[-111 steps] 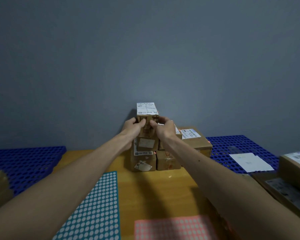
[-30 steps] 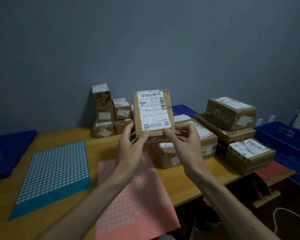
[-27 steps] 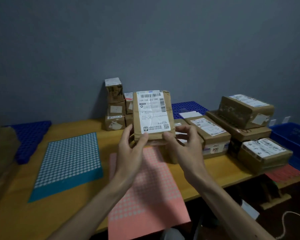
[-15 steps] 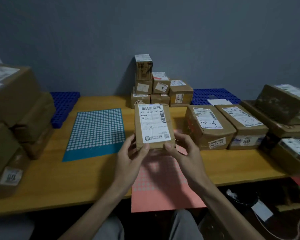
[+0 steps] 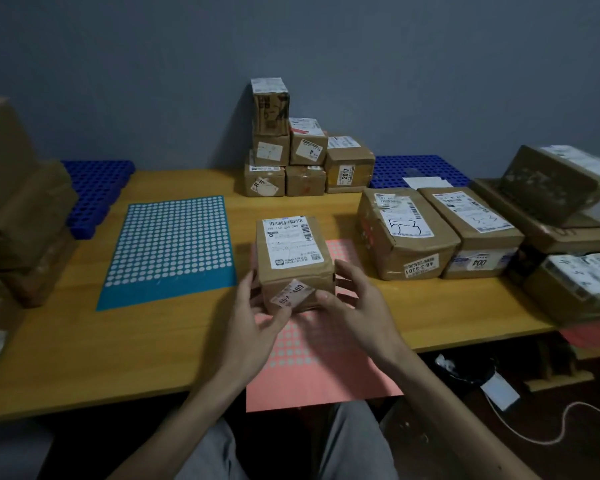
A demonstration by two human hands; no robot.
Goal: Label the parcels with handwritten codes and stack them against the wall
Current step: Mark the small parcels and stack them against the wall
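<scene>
Parcel (image 5: 293,251) lowered — between left hand (image 5: 257,320) and right hand (image 5: 357,306).

We register dim, even light with a cool grey cast. The label (image 5: 293,242) just beyond the fingers (image 5: 352,277) reads clearly. The boxes (image 5: 18,209) far left of the fingers smear and bow outward. Beneath the fingers, shadow turns near-black.

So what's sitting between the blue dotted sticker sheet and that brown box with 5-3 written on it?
In the head view, a small brown cardboard parcel, held by the left hand and right hand over a pink dotted sheet.
</scene>
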